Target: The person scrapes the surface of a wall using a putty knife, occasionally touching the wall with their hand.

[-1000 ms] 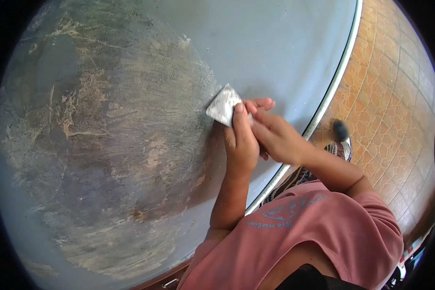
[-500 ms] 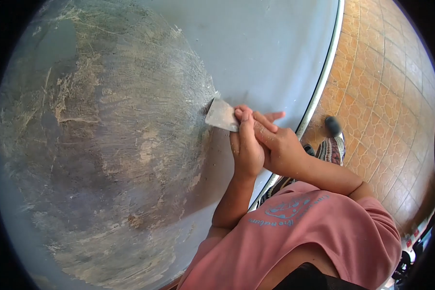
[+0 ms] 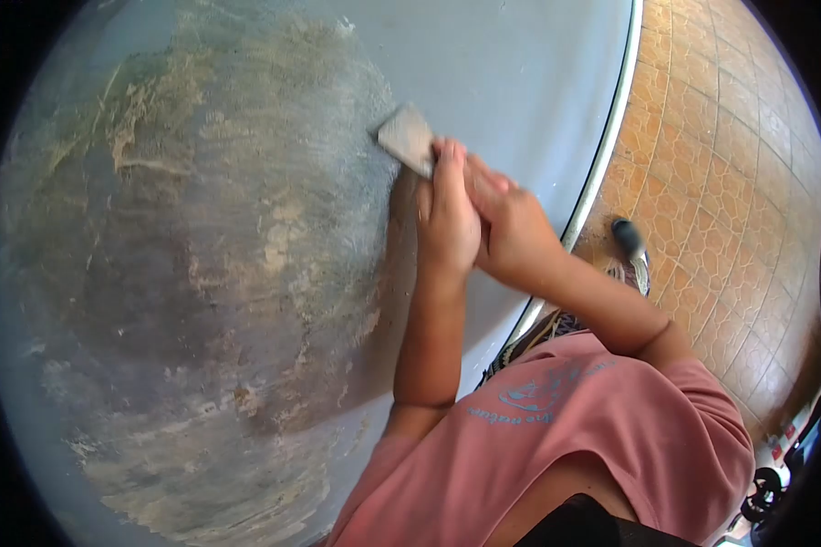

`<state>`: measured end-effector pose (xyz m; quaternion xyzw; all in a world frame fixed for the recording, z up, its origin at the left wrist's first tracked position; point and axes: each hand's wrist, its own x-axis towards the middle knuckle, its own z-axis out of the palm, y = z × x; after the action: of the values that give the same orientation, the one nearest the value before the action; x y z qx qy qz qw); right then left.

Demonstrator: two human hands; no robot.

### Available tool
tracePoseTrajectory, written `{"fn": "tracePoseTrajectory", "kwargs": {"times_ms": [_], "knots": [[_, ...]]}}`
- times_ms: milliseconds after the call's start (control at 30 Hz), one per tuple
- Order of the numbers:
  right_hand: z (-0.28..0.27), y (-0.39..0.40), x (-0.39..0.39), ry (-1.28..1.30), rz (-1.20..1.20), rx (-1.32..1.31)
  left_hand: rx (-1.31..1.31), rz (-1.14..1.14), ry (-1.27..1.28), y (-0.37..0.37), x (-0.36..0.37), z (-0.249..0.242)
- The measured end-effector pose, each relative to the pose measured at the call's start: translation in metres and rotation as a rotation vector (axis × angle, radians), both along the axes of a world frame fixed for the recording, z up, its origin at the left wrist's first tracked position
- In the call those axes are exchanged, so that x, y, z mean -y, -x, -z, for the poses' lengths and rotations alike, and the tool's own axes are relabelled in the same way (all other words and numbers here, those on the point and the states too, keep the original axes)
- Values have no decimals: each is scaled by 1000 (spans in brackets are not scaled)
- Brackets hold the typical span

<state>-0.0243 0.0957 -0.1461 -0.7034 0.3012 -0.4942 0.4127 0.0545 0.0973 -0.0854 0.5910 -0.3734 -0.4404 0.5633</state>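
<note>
My left hand (image 3: 449, 214) is closed round a putty knife (image 3: 406, 137), its thumb side near the blade. Pressed against it from the right is my right hand (image 3: 515, 223), also closed, with its fingers overlapping the left hand's grip. The handle is hidden between the palms. The broad, dusty metal blade points up and left. Its front edge lies at the right border of a rough, scraped patch (image 3: 237, 246) on a blue-grey surface (image 3: 511, 82). The patch is mottled grey, tan and brownish.
A pale trim edge (image 3: 602, 169) bounds the surface on the right. Beyond it lies an orange-brown tiled floor (image 3: 702, 210), with a dark shoe (image 3: 626, 237) on it. My pink shirt (image 3: 556, 438) fills the lower right. Some dark and red items (image 3: 771, 483) sit at the far lower right.
Both hands have moved up and slightly left with the putty knife, along the patch's right border. A right-hand finger that stuck out to the right is now folded in closer.
</note>
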Motion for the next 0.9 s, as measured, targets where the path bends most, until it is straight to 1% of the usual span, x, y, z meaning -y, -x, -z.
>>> {"fn": "tracePoseTrajectory", "kwargs": {"times_ms": [33,67,133,233,267,367,400,500,533,567,633,667,767,800,900], "knots": [[-3,1,5,-30,-23,34,-20,48,-15,-1,8,-5],[-7,4,8,-1,-18,122,-39,44,15,3,6,-4],[-14,17,-1,-9,-72,118,-72,33,62,11,-12,4],[-2,9,-12,-17,-90,-19,-144,-39,89,8,-18,12],[1,3,-8,15,-11,2,-99,-45,27,4,-14,10],[-7,5,12,-55,-66,121,-56,31,6,5,5,-3],[-11,9,9,-88,-66,150,-24,55,31,5,4,0],[-5,9,-6,31,-32,183,-150,27,83,6,-15,15],[-6,4,-4,70,38,171,-103,39,97,2,-11,15],[-8,1,4,38,32,187,-50,58,78,-2,-3,14],[-15,2,23,-34,3,217,54,79,32,0,18,-5],[-17,8,27,-88,-62,210,66,58,10,5,23,-10],[-8,19,14,36,-64,108,-42,44,84,9,0,9],[-8,16,5,67,12,131,-181,77,154,12,-5,11],[-5,1,19,111,122,70,-28,-56,-8,7,10,1]]}}
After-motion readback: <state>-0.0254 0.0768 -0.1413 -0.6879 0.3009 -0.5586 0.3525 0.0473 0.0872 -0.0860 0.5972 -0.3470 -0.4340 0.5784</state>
